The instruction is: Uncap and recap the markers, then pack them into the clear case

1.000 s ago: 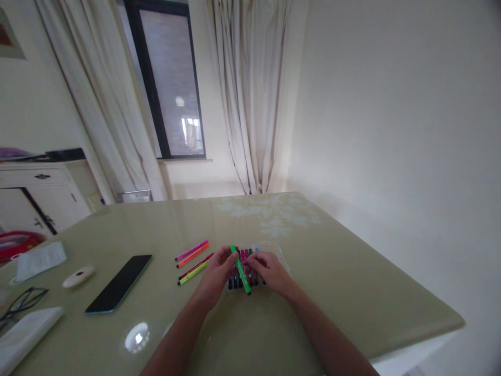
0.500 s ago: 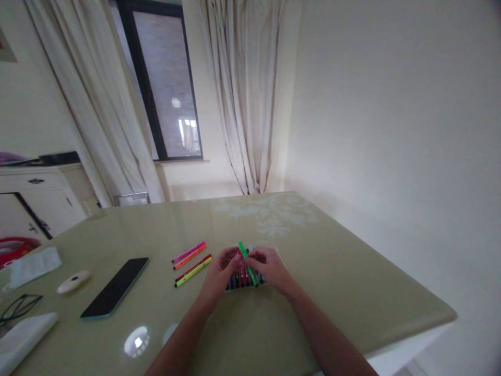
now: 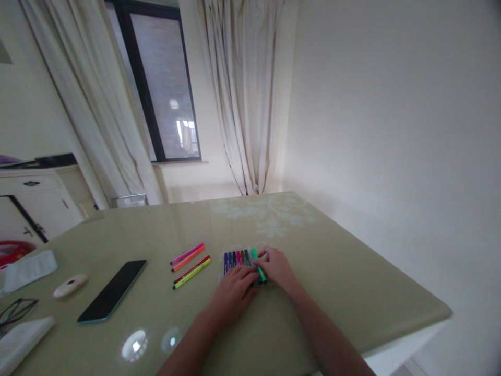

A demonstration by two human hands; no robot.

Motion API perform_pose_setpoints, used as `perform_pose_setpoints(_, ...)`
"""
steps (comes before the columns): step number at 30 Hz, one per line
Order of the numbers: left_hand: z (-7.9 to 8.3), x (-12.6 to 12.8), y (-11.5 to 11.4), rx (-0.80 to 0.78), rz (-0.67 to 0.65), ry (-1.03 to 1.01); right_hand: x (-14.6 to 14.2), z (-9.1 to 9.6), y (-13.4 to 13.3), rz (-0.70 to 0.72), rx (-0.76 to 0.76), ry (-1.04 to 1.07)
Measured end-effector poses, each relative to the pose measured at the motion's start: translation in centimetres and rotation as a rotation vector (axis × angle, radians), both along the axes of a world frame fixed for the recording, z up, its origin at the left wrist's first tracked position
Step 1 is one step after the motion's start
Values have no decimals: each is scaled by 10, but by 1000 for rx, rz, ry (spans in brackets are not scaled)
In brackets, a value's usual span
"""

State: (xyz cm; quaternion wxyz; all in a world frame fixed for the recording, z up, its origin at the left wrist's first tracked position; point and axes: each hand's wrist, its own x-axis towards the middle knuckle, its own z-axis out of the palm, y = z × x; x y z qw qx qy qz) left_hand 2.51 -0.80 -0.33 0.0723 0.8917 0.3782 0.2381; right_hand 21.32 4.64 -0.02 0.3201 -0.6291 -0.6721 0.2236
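A clear plastic case (image 3: 221, 259) lies on the table with a row of felt-tip pens (image 3: 238, 257) in it, blue, black, pink, brown and dark green. My right hand (image 3: 276, 265) pinches a bright green felt-tip pen (image 3: 254, 253) at the right end of the row, its dark end toward me. My left hand (image 3: 235, 287) rests across the near part of the row with fingers stretched out, covering the lower ends of several pens. Left of the case lie a pink pen (image 3: 187, 254), an orange pen (image 3: 188, 258), a dark red pen (image 3: 191, 269) and a yellow pen (image 3: 191, 273).
Further left on the glossy green table (image 3: 336, 292) are a black phone (image 3: 112, 292), a white computer mouse (image 3: 70, 286), a pale face mask (image 3: 29, 270), dark-framed glasses (image 3: 18, 312) and a white box-like object (image 3: 25, 339). A wall (image 3: 391, 130) runs along the right side.
The green pen has gone from slanting above the case to the row's right end. My left hand has moved nearer and right, its fingers now spread over the pens.
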Motion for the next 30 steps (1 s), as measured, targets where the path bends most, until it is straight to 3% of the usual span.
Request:
perform_pose_setpoints(11, 0, 3, -2, 15, 20, 95, 0, 1, -2, 50, 35, -91)
perform_pose_setpoints(22, 1, 8, 0, -30, 11, -46, 4, -8, 5, 44, 115, -106)
perform_pose_setpoints(24, 5, -3, 8, -47, 119, -84, 4, -7, 4, 41, 137, -135)
perform_pose_setpoints(27, 8, -37, 23, -19, 534, -18, 3, -6, 2, 40, 172, -150)
perform_pose_setpoints(30, 8, -76, 32, -14, 781, 38, 1, -3, 0, 46, 191, -126)
